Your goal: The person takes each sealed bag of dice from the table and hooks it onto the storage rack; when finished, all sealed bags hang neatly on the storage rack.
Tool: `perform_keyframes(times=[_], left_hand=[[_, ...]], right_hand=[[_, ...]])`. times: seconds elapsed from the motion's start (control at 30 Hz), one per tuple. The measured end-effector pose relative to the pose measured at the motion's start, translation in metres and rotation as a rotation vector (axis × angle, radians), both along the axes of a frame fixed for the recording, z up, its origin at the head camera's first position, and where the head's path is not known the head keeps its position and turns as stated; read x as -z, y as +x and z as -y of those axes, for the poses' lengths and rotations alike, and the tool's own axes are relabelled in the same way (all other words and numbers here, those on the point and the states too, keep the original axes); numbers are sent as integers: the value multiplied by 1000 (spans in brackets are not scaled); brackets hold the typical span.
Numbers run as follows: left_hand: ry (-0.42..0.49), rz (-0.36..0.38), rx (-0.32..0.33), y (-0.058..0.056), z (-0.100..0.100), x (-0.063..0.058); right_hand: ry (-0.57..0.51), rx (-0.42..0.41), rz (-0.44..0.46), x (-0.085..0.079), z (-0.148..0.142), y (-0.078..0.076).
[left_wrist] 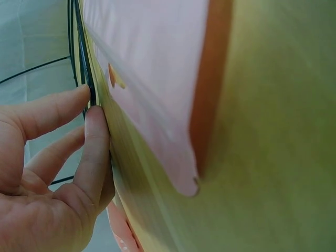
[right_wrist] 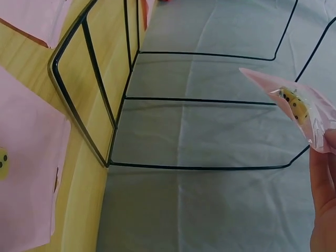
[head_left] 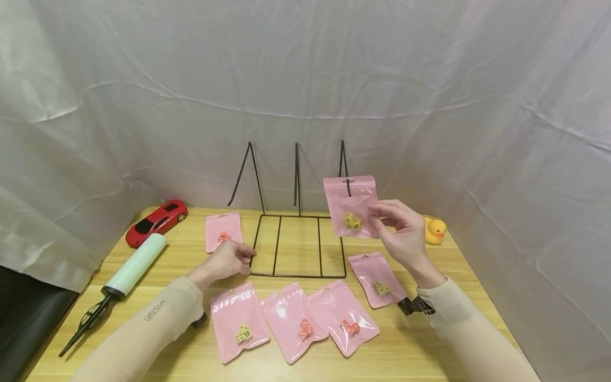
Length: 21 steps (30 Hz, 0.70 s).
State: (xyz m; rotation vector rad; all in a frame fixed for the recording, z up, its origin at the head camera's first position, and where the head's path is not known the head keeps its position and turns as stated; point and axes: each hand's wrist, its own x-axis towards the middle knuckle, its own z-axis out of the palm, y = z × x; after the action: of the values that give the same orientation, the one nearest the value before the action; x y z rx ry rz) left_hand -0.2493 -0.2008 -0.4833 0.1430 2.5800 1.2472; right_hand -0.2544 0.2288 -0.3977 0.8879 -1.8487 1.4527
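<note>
My right hand (head_left: pixel 403 231) pinches the right edge of a pink zip bag (head_left: pixel 340 204) with yellow dice (head_left: pixel 352 221) inside. The bag hangs upright at the right prong of a black wire rack (head_left: pixel 298 276), and the prong's tip pokes out in front through the hang hole. In the right wrist view, my fingers (right_wrist: pixel 323 178) hold that bag (right_wrist: pixel 262 84) by its edge. Down at the rack's base, my left hand (head_left: pixel 226 262) pinches the left side wire. The left wrist view shows thumb and fingertips (left_wrist: pixel 96 123) on this wire (left_wrist: pixel 86 63).
Several more pink bags lie on the wooden table (head_left: pixel 415 350), including an orange-dice bag (head_left: pixel 296 323) in front and another (head_left: pixel 215 228) behind my left hand. A red toy car (head_left: pixel 157 222) and a hand pump (head_left: pixel 136 265) lie left. A rubber duck (head_left: pixel 435 231) sits right.
</note>
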Motion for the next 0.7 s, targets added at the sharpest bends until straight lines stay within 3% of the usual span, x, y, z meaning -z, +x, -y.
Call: perform_keyframes(times=[0.7], left_hand=[[-6, -1, 3, -3, 0, 3]], right_hand=[[-41, 46, 40, 3, 4, -19]])
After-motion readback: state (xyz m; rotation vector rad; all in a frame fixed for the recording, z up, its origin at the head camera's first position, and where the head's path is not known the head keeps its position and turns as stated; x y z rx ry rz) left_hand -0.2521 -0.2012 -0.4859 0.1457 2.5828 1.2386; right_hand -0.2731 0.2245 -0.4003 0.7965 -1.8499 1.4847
